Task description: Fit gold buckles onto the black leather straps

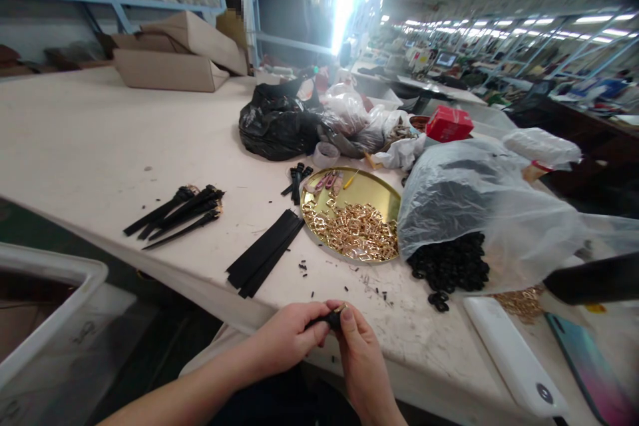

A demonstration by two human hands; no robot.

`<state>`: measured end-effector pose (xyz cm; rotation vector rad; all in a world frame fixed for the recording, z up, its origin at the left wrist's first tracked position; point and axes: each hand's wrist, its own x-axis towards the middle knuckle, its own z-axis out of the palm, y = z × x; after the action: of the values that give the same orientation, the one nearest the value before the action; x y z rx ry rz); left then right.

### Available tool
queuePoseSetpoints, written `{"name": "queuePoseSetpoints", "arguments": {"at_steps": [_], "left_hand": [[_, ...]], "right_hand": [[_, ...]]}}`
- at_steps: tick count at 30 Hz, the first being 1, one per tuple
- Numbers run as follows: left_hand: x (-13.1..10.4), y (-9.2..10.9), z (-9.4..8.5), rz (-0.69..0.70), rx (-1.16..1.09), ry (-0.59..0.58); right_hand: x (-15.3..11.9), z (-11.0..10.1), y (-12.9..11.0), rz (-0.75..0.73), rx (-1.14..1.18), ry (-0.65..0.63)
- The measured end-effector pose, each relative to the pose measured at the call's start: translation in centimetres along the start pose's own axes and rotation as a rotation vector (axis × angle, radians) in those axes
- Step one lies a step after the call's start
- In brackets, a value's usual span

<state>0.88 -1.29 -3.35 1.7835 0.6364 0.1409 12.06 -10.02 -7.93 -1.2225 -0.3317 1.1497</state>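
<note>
Both hands, left hand (289,336) and right hand (357,346), pinch closed on a small black strap piece (330,319) with a gold buckle at the surface (100,140) edge, seemingly light, bendy, best gripped by its ends.

Glossy gold metal tray (375,192)

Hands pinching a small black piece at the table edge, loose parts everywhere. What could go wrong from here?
1. Both hands, left hand and right hand, pinch the small black piece past the table edge; if the grip slips, it likely falls to the floor.
2. The black rings spill from the open plastic bag toward the edge; a nudge may scatter them.
3. The gold tray of buckles sits close by; a stray elbow might tip it.
</note>
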Motion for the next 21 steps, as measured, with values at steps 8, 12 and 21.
{"name": "queuePoseSetpoints", "arguments": {"at_steps": [8,12,21], "left_hand": [[-0.3,0.2,-0.6,-0.043,0.033,0.014],[-0.4,0.4,-1.1,-0.047,0.045,-0.015],[-0.7,-1.3,-1.3,-0.184,-0.058,-0.056]], "right_hand": [[-0.1,-0.3,-0.6,-0.016,-0.127,-0.171],[0.1,-0.8,-1.2,-0.08,-0.354,-0.166],[0.0,-0.8,-1.2,-0.167,-0.565,-0.016]]}}
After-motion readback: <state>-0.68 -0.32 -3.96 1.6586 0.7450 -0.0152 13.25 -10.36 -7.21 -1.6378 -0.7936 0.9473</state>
